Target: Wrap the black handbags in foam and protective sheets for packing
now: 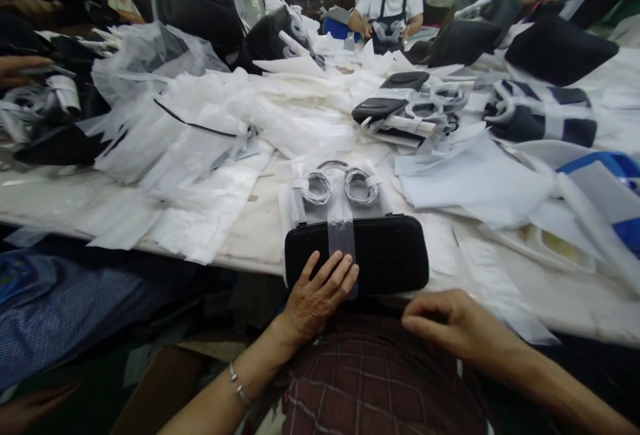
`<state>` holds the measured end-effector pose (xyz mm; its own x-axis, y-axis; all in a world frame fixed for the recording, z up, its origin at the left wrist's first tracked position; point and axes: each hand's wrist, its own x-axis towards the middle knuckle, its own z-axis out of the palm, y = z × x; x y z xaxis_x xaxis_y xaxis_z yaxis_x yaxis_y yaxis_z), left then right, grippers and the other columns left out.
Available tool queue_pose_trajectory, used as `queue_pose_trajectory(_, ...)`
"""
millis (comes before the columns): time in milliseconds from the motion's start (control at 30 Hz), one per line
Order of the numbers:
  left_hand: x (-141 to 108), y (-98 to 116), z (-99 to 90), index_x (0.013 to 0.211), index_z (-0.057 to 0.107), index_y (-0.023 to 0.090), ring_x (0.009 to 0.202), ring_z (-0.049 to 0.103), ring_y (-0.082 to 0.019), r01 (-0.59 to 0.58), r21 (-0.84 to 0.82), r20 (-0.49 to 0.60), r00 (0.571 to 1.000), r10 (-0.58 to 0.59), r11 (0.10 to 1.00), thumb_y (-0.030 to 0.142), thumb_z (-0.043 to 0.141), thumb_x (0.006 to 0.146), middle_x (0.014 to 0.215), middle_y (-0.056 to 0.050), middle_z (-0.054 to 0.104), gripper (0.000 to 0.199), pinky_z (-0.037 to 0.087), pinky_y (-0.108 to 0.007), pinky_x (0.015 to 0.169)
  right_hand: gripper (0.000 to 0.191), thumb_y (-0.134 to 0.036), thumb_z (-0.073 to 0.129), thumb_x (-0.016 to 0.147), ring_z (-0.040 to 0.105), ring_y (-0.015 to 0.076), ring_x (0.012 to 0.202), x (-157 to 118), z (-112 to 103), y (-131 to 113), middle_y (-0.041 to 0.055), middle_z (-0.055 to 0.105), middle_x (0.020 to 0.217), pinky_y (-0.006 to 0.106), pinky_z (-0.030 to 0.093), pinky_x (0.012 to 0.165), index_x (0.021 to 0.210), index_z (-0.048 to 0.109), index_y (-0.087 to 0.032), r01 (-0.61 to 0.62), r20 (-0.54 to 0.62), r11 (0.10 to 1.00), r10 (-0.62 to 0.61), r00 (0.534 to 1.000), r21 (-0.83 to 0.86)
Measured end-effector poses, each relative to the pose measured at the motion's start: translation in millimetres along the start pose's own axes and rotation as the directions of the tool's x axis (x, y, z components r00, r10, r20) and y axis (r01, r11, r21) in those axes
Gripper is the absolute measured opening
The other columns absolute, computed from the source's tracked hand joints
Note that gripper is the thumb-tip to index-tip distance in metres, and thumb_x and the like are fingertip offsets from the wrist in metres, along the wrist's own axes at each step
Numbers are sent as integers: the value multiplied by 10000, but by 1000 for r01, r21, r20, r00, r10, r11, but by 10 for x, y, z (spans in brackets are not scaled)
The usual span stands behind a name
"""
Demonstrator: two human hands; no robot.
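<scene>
A folded black bag (390,255) lies at the table's front edge, directly before me. Down its middle runs a clear plastic strip (341,218). Behind the black part, two handles (318,188) coiled in white wrapping sit side by side on white sheeting. My left hand (320,291) rests flat on the bag, fingers stretched over the strip's lower end. To the right, just off the bag's lower corner, my right hand (445,318) is closed, its fingers curled against the thumb. Whatever those fingers hold, if anything, is hidden.
Loose white and clear wrapping sheets (215,121) cover much of the table (260,235). Wrapped black bags (395,105) lie further back. A blue item (620,175) is at the right. Across the table a co-worker (393,8) handles a bag; other people flank the table.
</scene>
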<state>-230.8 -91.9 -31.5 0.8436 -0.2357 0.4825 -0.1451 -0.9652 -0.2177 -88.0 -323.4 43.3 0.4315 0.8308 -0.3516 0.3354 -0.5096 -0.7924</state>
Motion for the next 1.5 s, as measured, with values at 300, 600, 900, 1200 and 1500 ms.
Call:
queue_pose_trajectory(300,1,-12,-61,1431,423,215,1444,270,-252,-76,118,117,991,62,990,158,430,958,1550,-44,357,477,126,-549,1212,675,-472,834,599,633,217,823,446,1077,596,47,705,934,324,502,727,1172,654,-163,-87,42,679,83,996,729)
queue_pose_trajectory(600,3,20,-111,1457,368,215,1445,264,-249,-91,206,145,988,61,974,197,429,963,1566,-49,320,498,248,-529,1180,535,-666,720,675,475,77,430,435,1023,323,-19,595,532,215,336,468,673,580,-149,-24,34,628,-3,999,778)
queue_pose_trajectory(900,220,7,-183,1399,450,184,1373,400,-246,9,178,4,1000,-10,984,217,421,974,1455,-75,494,428,284,-497,1154,490,-599,774,655,409,44,368,371,438,-134,-49,555,492,180,233,384,679,570,-154,29,15,649,-62,998,760)
queue_pose_trajectory(1200,552,-184,-393,1347,509,193,1260,523,-212,38,178,17,999,-42,983,228,429,976,1376,-84,570,380,438,-371,1011,415,-454,847,637,374,19,401,428,20,-720,-58,513,532,154,273,378,682,584,-135,138,-61,442,-184,981,886)
queue_pose_trajectory(1500,955,-382,-706,1097,645,147,927,674,-207,122,134,105,985,-137,983,125,476,932,999,-100,714,237,507,-294,724,372,-400,838,662,373,9,389,460,-348,-1164,-55,513,529,130,276,367,691,588,-127,188,-69,436,-275,959,880)
